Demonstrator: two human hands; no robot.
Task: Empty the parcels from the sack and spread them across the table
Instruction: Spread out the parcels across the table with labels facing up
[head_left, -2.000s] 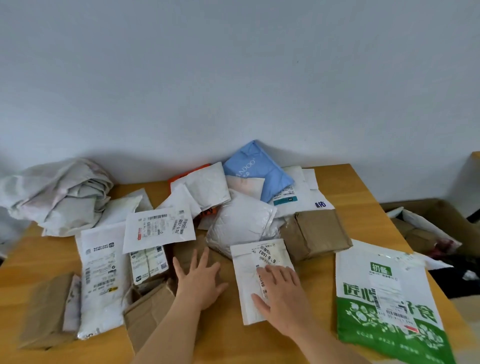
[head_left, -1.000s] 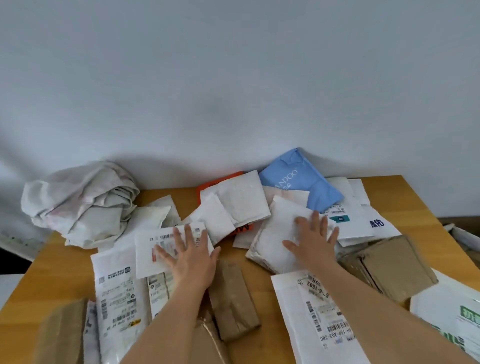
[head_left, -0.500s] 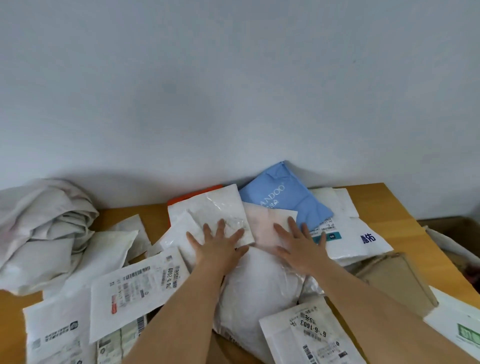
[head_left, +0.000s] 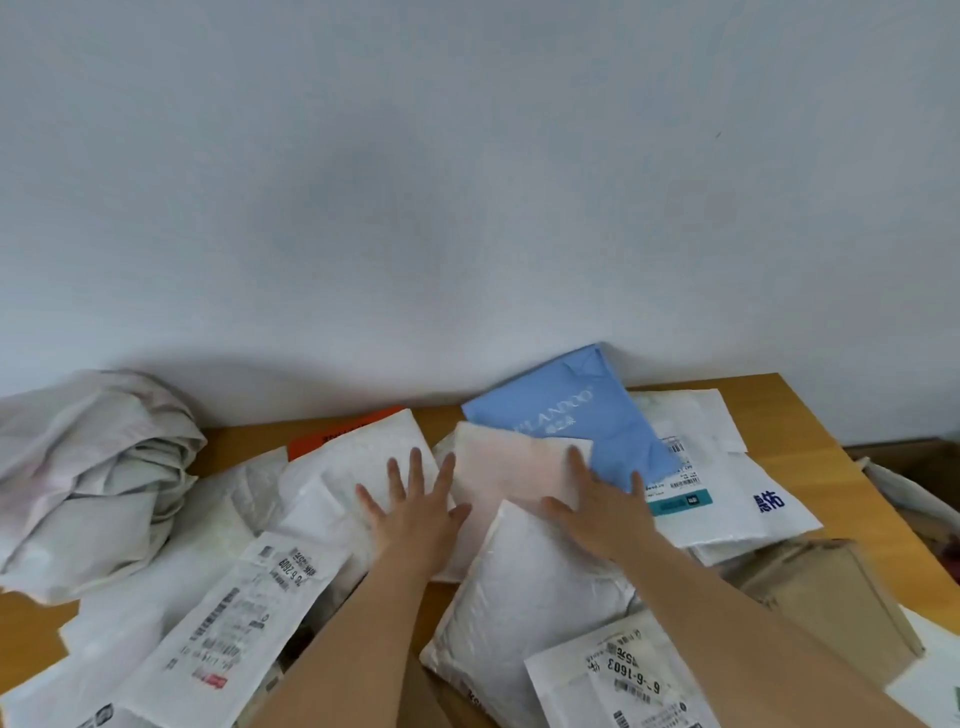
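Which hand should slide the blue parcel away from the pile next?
Probably the right hand. Its fingertips already reach the lower edge of the blue parcel, which lies on that side by the wall. The left hand lies flat on a white parcel, farther from the blue one.

Plain pale wall (head_left: 467, 182) behind wooden table (head_left: 779, 410); seemingly soft daylight.

Matt wooden table (head_left: 810, 415), crumpled cloth sack (head_left: 88, 467), glossy plastic mailers (head_left: 524, 592), brown cardboard parcel (head_left: 831, 603)
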